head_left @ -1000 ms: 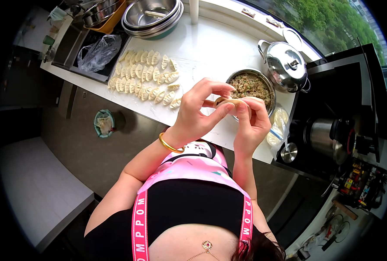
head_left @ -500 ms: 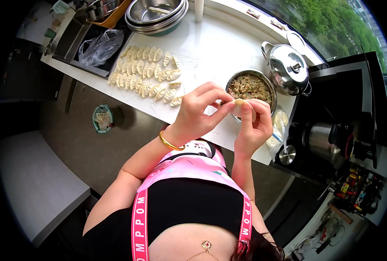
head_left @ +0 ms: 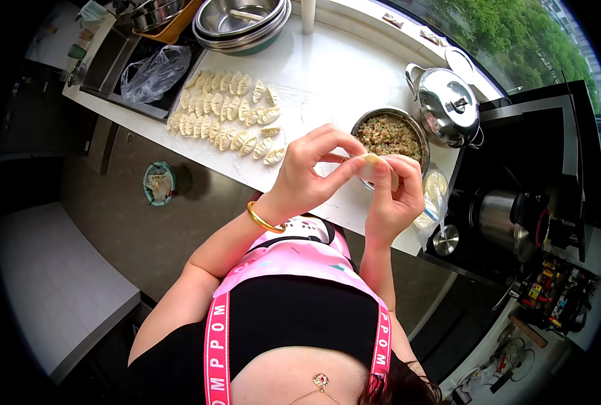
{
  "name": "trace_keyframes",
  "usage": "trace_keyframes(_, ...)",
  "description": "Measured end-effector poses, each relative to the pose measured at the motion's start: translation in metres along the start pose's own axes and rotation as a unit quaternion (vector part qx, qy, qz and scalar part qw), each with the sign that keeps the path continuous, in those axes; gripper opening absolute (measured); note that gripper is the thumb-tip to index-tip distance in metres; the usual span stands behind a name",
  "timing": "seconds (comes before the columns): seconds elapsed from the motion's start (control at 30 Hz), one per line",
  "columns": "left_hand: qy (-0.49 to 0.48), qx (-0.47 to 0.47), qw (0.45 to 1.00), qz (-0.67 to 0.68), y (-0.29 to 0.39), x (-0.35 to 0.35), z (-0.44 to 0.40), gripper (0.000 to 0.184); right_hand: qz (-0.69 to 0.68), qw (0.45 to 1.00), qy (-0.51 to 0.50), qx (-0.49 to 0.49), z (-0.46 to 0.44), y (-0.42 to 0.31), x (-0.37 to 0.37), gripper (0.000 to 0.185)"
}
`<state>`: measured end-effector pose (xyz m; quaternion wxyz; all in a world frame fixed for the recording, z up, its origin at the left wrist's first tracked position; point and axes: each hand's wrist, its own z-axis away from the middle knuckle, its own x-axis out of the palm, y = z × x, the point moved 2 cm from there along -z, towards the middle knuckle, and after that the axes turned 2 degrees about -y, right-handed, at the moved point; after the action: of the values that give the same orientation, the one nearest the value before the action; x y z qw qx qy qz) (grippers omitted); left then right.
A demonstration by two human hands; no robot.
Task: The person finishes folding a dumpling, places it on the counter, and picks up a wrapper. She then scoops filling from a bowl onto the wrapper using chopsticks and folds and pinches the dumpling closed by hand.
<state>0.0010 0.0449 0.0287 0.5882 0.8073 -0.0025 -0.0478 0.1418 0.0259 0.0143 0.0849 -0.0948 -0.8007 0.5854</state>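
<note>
Between my two hands is a pale dumpling [head_left: 371, 160], pinched at its edge and partly covered by my fingers. My left hand [head_left: 317, 165], with a gold bangle on its wrist, grips the dumpling's left side between thumb and fingertips. On the other side my right hand [head_left: 394, 196] holds it, thumb in front and fingers behind. Just beyond the hands stands a metal bowl of minced filling [head_left: 389, 137]. Rows of pleated dumplings [head_left: 226, 111] lie on the white counter to the left.
Stacked metal bowls [head_left: 240, 27] stand at the back. A lidded steel pot [head_left: 449, 108] is right of the filling, and a plastic bag of pale dough pieces [head_left: 435, 192] lies by the counter's right edge. Another pot [head_left: 503, 219] sits on the black stove. A small bin [head_left: 159, 183] stands below, left.
My left fingers have shifted slightly along the dumpling's edge. Both hands stay in nearly the same place, still holding it.
</note>
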Motion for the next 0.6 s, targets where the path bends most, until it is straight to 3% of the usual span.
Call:
trace_keyframes(0.27, -0.03, 0.019, 0.999, -0.016, -0.007, -0.003, -0.002, 0.009, 0.008, 0.999, -0.031, -0.008, -0.001, 0.001, 0.002, 0.009)
trace_keyframes(0.47, -0.018, -0.045, 0.996, 0.075, 0.002, -0.009, 0.0, 0.021, -0.078, 0.997, 0.001, 0.024, -0.004, -0.001, -0.003, 0.011)
trace_keyframes(0.6, -0.038, 0.012, 0.999, 0.012, -0.005, -0.013, 0.009, 0.03, -0.087, 0.996, -0.007, 0.026, -0.003, -0.001, -0.005, 0.011)
